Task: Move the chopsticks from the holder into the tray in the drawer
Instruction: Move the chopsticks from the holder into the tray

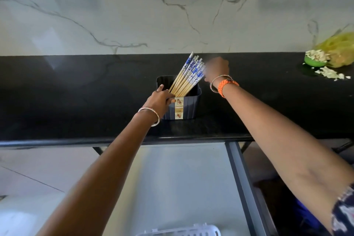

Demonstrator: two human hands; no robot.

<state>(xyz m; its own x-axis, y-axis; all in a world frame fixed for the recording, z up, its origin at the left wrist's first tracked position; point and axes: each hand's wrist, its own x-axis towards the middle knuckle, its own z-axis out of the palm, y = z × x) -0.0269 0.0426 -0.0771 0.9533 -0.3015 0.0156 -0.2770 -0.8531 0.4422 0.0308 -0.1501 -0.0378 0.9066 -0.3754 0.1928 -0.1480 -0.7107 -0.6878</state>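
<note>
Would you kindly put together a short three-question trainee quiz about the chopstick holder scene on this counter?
1. True or false: the left hand steadies the holder at its rim.
2. Which way do the chopsticks lean: A) towards the left hand, B) towards the right hand, C) straight up?
3. What white item shows at the bottom edge, in the open drawer?

Key: 1. True. 2. B. 3. A white slotted tray, seemingly still without chopsticks.

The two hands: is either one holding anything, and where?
The left hand grips the dark holder at its near-left rim. The right hand, blurred, is at the chopsticks' patterned tops; a grip cannot be told.
</note>
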